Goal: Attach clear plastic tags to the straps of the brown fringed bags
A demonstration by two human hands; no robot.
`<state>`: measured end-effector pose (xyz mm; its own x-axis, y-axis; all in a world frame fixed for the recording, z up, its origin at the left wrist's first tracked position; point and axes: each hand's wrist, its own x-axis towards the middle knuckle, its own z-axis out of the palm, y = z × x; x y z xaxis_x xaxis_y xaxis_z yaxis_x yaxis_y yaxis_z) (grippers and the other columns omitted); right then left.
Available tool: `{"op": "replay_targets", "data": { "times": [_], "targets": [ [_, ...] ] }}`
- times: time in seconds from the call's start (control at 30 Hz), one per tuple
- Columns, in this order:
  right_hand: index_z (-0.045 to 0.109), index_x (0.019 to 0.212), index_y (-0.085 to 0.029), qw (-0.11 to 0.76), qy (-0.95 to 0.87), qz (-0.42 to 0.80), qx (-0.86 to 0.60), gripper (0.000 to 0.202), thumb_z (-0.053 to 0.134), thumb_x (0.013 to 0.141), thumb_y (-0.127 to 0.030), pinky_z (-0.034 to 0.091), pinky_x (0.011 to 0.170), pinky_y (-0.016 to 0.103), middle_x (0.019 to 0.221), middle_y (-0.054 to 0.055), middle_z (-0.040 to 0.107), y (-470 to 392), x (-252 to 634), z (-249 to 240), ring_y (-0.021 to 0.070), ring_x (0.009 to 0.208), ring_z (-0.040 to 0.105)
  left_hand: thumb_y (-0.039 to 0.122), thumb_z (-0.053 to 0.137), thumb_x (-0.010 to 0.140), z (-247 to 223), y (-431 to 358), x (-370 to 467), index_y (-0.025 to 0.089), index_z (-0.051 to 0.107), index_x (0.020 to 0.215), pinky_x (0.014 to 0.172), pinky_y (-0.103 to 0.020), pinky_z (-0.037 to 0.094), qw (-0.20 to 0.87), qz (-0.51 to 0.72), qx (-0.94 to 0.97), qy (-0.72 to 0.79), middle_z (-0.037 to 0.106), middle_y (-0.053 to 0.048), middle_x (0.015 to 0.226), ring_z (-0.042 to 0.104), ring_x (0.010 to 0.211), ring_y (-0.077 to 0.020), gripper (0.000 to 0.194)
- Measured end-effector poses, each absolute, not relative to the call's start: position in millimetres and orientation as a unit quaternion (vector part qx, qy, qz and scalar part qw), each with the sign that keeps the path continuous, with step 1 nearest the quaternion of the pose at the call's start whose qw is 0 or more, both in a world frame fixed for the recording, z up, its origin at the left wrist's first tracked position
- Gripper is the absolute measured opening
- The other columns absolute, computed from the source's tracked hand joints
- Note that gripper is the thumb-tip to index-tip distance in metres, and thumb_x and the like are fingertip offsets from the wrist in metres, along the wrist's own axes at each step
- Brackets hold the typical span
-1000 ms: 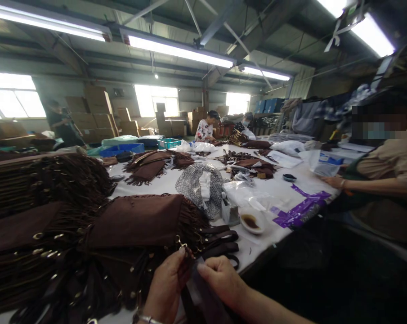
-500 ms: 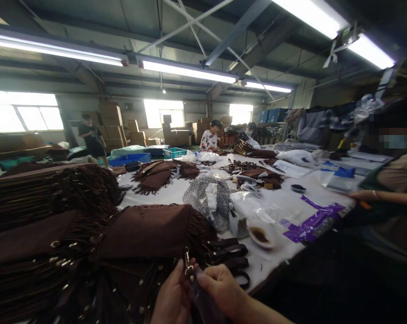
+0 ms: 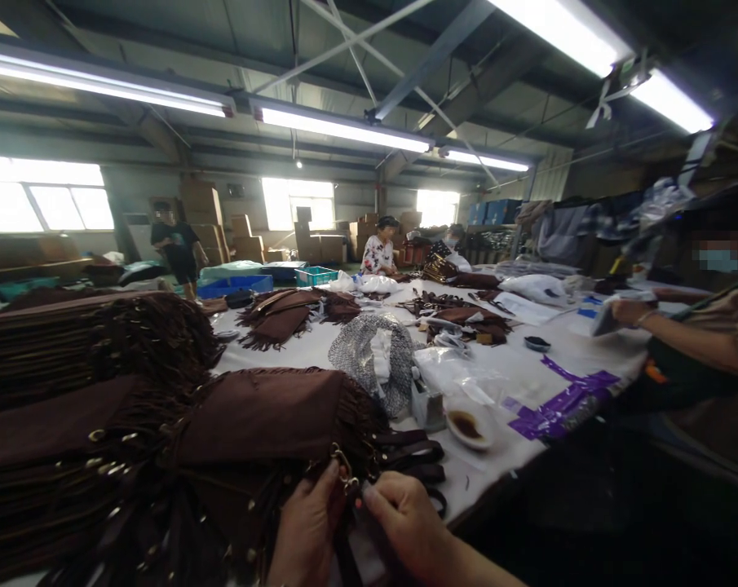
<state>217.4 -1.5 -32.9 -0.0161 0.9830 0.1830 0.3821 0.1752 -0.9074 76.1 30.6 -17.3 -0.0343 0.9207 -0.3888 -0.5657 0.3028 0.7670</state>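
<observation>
At far left, a tall stack of dark brown fringed bags [image 3: 87,334] rises from the white-covered counter [image 3: 504,473]. Beyond it lie a blue bin [image 3: 237,286], its contents too small to tell, and a teal basket [image 3: 317,278] of open lattice, likewise unreadable inside. In the foreground, a single brown flap bag [image 3: 262,416] lies flat, its fringe toward the right.

The left hand [image 3: 304,530] is closed in a pinch, thumb uppermost, on a gold-coloured metal clasp [image 3: 347,481] near the flap bag's lower right corner. A dark strap [image 3: 346,558] hangs below the clasp. The right hand [image 3: 408,514] has its fingers curled and its thumb pressed over the strap's upper end; the exact grip is partly hidden. For sound handling, the clasp is best steadied close to its ring, the strap untwisted and the neighbouring fringe clear of the metal.

Right of the hands, a grey box [image 3: 428,412] stands open, its interior not legible. Just beside it, a white dish [image 3: 484,441] contains dark brown liquid [image 3: 465,422], which a trailing strap could foul. Farther right, a small dark dish [image 3: 537,344] has indistinct contents.
</observation>
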Motion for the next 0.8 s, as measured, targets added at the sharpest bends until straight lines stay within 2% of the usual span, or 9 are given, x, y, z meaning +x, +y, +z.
{"op": "replay_targets", "data": {
  "times": [0.13, 0.3, 0.47, 0.67, 0.8],
  "targets": [
    [0.073, 0.069, -0.015, 0.438, -0.658, 0.293, -0.538, 0.048, 0.047, 0.095, -0.046, 0.04, 0.067, 0.024, 0.07, 0.005, 0.064, 2.5, 215.4, -23.4, 0.0135, 0.069, 0.058, 0.011, 0.074, 0.073, -13.4, 29.2, 76.9, 0.013, 0.072, 0.084, 0.065, -0.021, 0.057, 0.642, 0.568, 0.208, 0.471, 0.074, -0.005, 0.081, 0.068, 0.071, -0.0127, 0.012],
    [0.074, 0.072, -0.014, 0.451, -0.626, 0.33, -0.543, 0.048, 0.049, 0.093, -0.049, 0.041, 0.066, 0.024, 0.071, 0.005, 0.066, 3.0, 215.2, -19.7, 0.0141, 0.069, 0.059, 0.016, 0.079, 0.068, -8.4, 27.3, 74.1, 0.013, 0.074, 0.083, 0.062, -0.021, 0.057, 0.636, 0.567, 0.226, 0.472, 0.075, -0.005, 0.077, 0.068, 0.068, -0.0148, 0.016],
    [0.066, 0.057, -0.013, 0.471, -0.628, 0.303, -0.54, 0.054, 0.049, 0.092, -0.051, 0.04, 0.064, 0.024, 0.062, 0.003, 0.06, 17.0, 208.6, -18.1, 0.0123, 0.063, 0.053, 0.016, 0.079, 0.068, -19.4, 30.9, 72.3, 0.013, 0.074, 0.087, 0.069, -0.023, 0.058, 0.64, 0.557, 0.228, 0.477, 0.076, -0.009, 0.089, 0.07, 0.079, -0.0167, 0.02],
    [0.061, 0.059, -0.013, 0.486, -0.56, 0.399, -0.539, 0.048, 0.053, 0.084, -0.053, 0.034, 0.041, 0.02, 0.053, -0.001, 0.05, 41.2, 189.4, -17.4, 0.0102, 0.046, 0.046, 0.02, 0.076, 0.072, -25.0, 29.7, 70.9, 0.013, 0.073, 0.093, 0.073, -0.027, 0.059, 0.652, 0.547, 0.227, 0.474, 0.075, -0.012, 0.099, 0.07, 0.092, -0.0225, 0.023],
    [0.065, 0.064, -0.012, 0.486, -0.554, 0.409, -0.539, 0.041, 0.056, 0.082, -0.048, 0.033, 0.039, 0.02, 0.053, 0.0, 0.053, 48.0, 183.4, -12.8, 0.0101, 0.043, 0.046, 0.016, 0.074, 0.072, -29.0, 28.8, 65.3, 0.015, 0.075, 0.089, 0.072, -0.03, 0.06, 0.629, 0.569, 0.236, 0.475, 0.075, -0.012, 0.104, 0.069, 0.097, -0.026, 0.018]
  ]
}}
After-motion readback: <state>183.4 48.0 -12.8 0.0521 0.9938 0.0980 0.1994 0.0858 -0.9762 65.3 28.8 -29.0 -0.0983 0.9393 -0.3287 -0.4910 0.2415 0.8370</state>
